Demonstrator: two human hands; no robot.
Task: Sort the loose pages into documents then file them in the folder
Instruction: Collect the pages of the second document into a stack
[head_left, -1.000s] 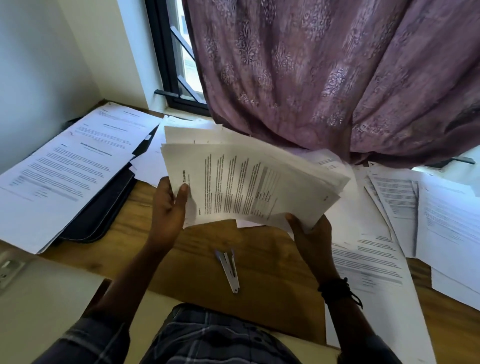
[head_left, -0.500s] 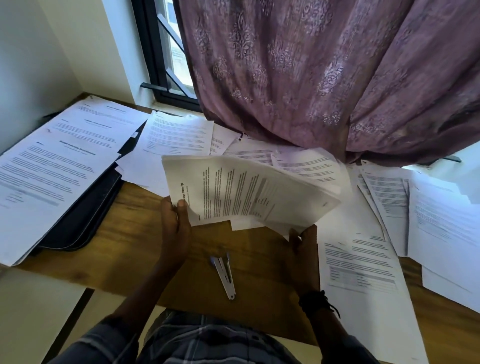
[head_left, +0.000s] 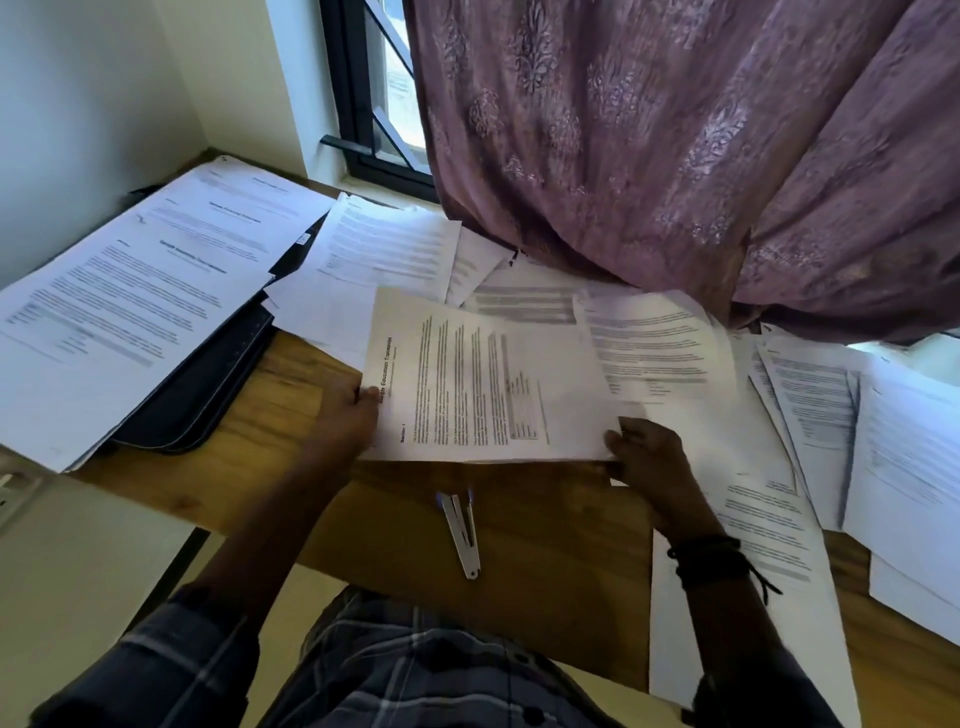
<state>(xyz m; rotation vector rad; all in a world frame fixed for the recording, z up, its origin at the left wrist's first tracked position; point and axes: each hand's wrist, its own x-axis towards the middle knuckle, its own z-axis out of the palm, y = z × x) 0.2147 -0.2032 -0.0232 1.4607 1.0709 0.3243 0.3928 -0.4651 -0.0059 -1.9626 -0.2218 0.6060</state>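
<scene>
Just beyond the metal clip (head_left: 460, 530) on the wooden bench (head_left: 280, 415), both hands hold a stack of printed pages (head_left: 488, 384). The left hand (head_left: 345, 415) pinches its left edge, and the right hand (head_left: 649, 457) grips its near right corner with curled fingers (head_left: 621, 441). Far left of the clip lies the dark folder (head_left: 208, 395), partly under sheets (head_left: 130, 291). Loose pages (head_left: 779, 467) spread to the clip's right.

A wooden counter (head_left: 545, 571) stands against a pale wall (head_left: 78, 104). Behind it a dark-framed window (head_left: 363, 104) lets daylight in, and a purple patterned curtain (head_left: 675, 156) hangs down onto the counter
</scene>
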